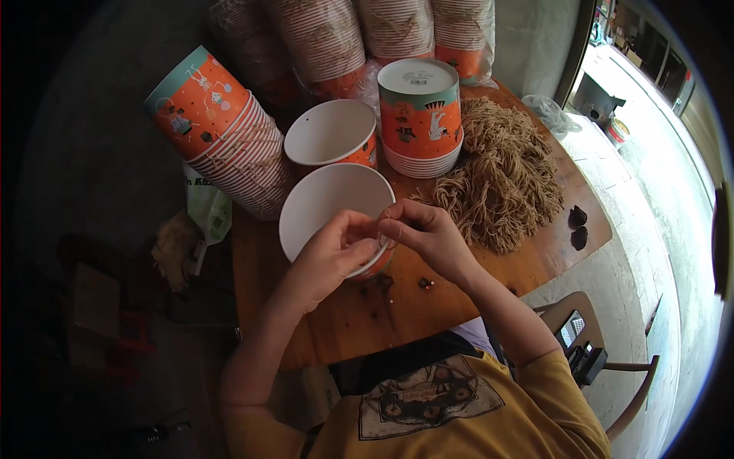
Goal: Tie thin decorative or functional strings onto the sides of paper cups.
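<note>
Left hand [332, 252] met right hand [430, 236], whose fingertips pinched together at the rim of the nearest paper bucket [317, 203], apparently so both reached one spot; the left's grip and anything pinched were unclear. Tan cord [505, 180] lay heaped on the bench [336, 333], seemingly for easy reach. Wrapped stacks [325, 34] behind were cut off above.

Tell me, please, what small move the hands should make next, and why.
Probably steady the front tub with the left hand so the right hand can work precisely: both hands meet by its rim, though whatever they hold is too small to tell.
</note>
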The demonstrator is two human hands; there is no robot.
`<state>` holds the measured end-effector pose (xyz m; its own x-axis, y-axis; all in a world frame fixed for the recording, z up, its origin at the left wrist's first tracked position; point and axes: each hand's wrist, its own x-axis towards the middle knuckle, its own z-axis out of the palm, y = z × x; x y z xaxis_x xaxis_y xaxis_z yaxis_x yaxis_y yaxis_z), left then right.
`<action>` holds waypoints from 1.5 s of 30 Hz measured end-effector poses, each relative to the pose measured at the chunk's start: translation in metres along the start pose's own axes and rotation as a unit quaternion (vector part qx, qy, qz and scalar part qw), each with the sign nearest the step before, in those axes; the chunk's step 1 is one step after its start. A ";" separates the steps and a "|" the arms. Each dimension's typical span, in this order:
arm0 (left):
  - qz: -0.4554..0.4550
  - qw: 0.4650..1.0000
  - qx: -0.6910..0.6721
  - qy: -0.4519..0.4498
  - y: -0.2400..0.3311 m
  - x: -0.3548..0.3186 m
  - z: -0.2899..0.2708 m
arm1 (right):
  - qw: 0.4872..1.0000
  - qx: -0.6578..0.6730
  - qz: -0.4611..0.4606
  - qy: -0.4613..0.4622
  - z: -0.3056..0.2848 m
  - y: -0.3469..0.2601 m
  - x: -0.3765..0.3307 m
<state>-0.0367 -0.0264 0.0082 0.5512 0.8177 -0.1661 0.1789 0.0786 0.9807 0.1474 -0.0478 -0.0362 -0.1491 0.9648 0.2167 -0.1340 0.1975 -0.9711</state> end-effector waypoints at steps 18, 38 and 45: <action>-0.042 0.995 -0.075 -0.054 0.009 0.030 -0.005 | 0.948 -0.201 0.005 -0.248 -0.028 -0.067 0.043; -0.058 0.990 -0.115 -0.065 0.003 0.035 -0.004 | 0.887 -0.408 -0.205 0.064 -0.012 -0.022 -0.005; -0.066 0.986 -0.131 -0.080 0.002 0.037 -0.006 | 0.880 -0.420 -0.169 0.141 0.002 -0.014 -0.017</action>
<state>-0.0211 0.0072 0.0051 0.6629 0.6911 -0.2881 0.0535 0.3401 0.9389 0.1496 -0.0670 -0.0259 0.0244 0.8078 0.5890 0.6654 0.4266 -0.6126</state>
